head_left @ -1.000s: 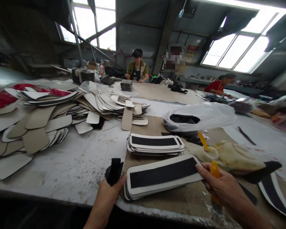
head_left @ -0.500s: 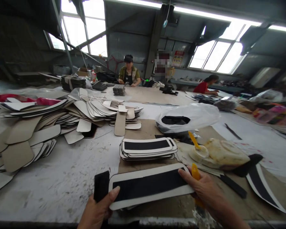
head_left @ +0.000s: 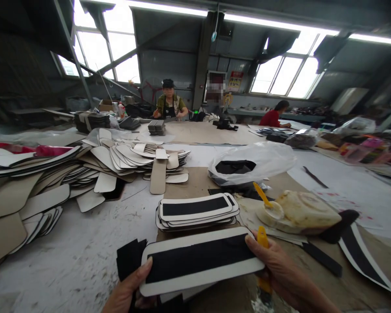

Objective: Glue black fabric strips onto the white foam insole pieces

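Note:
A long white panel with rounded corners [head_left: 169, 287] and a black strip on its face is stretched between my hands, tilted towards me. My left hand [head_left: 127, 284] grips its left end, thumb on top. Black strips [head_left: 127, 259] stick out beside that hand, apparently held in it too. The right end is pinched by my right hand [head_left: 273, 263], which also holds a yellow-handled brush [head_left: 263, 284], bristles down, against the palm. Just beyond lies a stack of similar white panels [head_left: 197, 211], each visible top one bearing a black strip.
Loose white and beige panels [head_left: 124, 156] are heaped to the left. A stained container [head_left: 306, 213] with a yellow stick lies right, near a curved panel [head_left: 365, 256]. A plastic bag [head_left: 273, 158] holds black material. Two people work further back.
The view has shifted slightly, and the panel in my hands sits a little lower and further left. My right hand's brush shows more below the panel. Both grips stay the same.

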`<state>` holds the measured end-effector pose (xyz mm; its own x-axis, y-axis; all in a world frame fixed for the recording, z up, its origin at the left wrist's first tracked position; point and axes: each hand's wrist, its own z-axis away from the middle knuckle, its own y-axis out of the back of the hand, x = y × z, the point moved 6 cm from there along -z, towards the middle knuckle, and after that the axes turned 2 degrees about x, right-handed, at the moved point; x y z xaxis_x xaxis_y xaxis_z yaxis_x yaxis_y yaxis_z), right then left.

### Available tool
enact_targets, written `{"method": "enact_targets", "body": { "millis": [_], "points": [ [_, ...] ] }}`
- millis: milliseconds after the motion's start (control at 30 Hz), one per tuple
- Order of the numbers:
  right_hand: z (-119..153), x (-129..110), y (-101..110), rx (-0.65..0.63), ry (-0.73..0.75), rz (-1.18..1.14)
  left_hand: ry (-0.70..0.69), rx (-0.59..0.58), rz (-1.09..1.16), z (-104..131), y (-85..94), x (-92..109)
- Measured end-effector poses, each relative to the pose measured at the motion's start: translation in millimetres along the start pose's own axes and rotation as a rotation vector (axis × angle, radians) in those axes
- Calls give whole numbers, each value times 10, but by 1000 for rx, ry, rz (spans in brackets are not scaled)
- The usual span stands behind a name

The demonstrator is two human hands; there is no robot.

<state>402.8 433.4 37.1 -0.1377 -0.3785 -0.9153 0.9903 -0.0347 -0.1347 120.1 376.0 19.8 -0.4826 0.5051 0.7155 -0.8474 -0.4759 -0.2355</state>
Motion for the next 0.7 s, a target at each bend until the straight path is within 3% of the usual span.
{"method": "enact_targets", "body": {
  "millis": [100, 200, 367, 467, 567, 633, 700],
  "points": [
    [-137, -134, 6, -17, 2, 130, 10, -81, 61, -63, -125, 182],
    [-362, -397, 4, 16, 54, 321, -121, -108, -76, -262, -222, 474],
    [-836, -938, 2, 189, 418, 840, -216, -112, -328, -620, -349, 833],
    [-982, -1057, 84, 278, 497, 947, -289, 29, -502, -624, -193, 956],
    [-825, -1102, 164, 377, 572, 1020, -310, 119, -821, -491, 100, 945],
    [-593, -1080, 155, 390, 599, 999, -266, 95, -985, -404, 297, 811],
    [-349, -990, 90, 342, 570, 870, -215, 82, -976, -343, 454, 600]
  ]
}}
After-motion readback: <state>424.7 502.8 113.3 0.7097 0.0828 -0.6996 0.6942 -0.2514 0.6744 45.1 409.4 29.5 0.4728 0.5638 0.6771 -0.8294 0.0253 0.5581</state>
